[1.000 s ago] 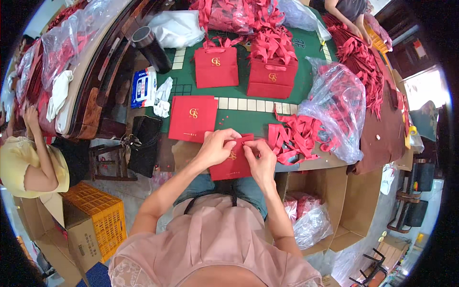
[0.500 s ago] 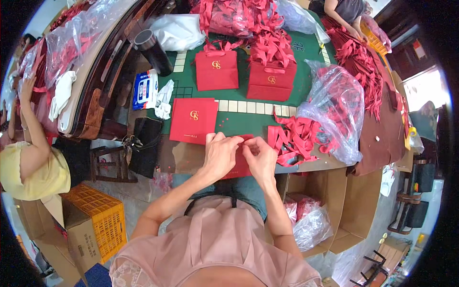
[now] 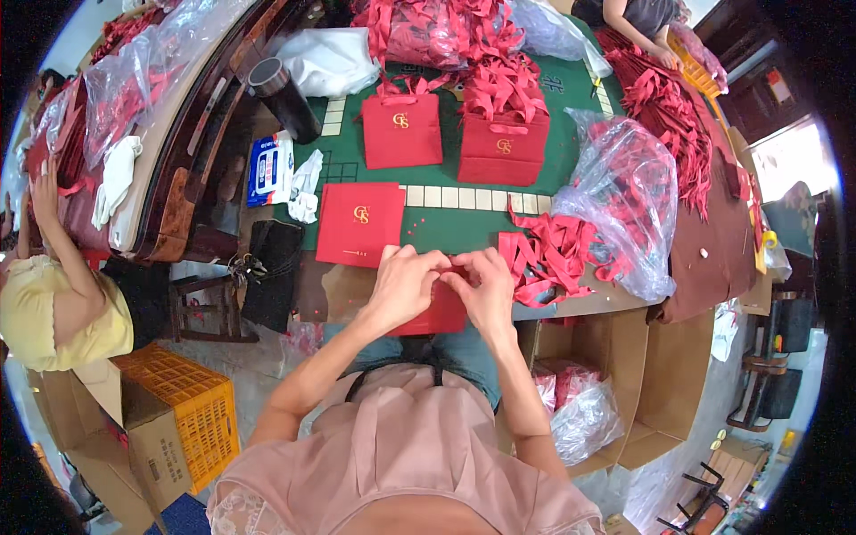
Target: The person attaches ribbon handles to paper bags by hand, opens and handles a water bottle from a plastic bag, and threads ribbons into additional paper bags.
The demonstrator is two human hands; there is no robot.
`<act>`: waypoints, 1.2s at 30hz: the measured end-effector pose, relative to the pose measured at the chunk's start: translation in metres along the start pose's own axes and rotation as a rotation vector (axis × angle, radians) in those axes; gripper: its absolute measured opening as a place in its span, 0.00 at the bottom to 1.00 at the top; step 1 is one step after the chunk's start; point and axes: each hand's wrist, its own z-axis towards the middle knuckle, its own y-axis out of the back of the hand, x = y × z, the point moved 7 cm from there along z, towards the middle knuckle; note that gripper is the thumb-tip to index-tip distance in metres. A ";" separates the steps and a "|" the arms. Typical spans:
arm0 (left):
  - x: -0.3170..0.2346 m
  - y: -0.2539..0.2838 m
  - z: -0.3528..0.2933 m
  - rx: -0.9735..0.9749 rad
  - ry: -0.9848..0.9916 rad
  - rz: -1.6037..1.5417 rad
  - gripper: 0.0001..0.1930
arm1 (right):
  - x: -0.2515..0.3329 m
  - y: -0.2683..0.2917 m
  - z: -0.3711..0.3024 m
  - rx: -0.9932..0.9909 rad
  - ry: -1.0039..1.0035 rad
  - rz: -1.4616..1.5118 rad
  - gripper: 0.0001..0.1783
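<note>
A flat red paper bag [image 3: 437, 314] lies at the near edge of the table, in front of my body. My left hand [image 3: 403, 283] is closed in a pinch at its top edge. Thumb and fingers of my right hand [image 3: 484, 287] pinch at the same edge, close to the left fingertips. The fingers hide the exact spot they grip. Just left of my hands is a stack of flat red bags [image 3: 359, 225] with a gold emblem. Loose red ribbons [image 3: 548, 259] lie to the right of my right hand.
Two standing red bags, one plain-fronted [image 3: 402, 131] and one heaped with ribbons [image 3: 504, 147], stand farther back. A clear plastic bag [image 3: 624, 201] bulges at the right. A dark tumbler [image 3: 285, 100] and a wipes pack [image 3: 269, 169] are left. An open carton [image 3: 615, 374] sits below right.
My hands stay at the bag's top edge; the right fingers have curled in slightly toward the left ones. The yellow-clothed person's hand at the left has shifted a little.
</note>
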 end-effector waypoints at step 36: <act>0.010 0.008 0.014 0.026 0.078 -0.067 0.07 | -0.056 0.024 0.034 0.364 0.018 0.109 0.13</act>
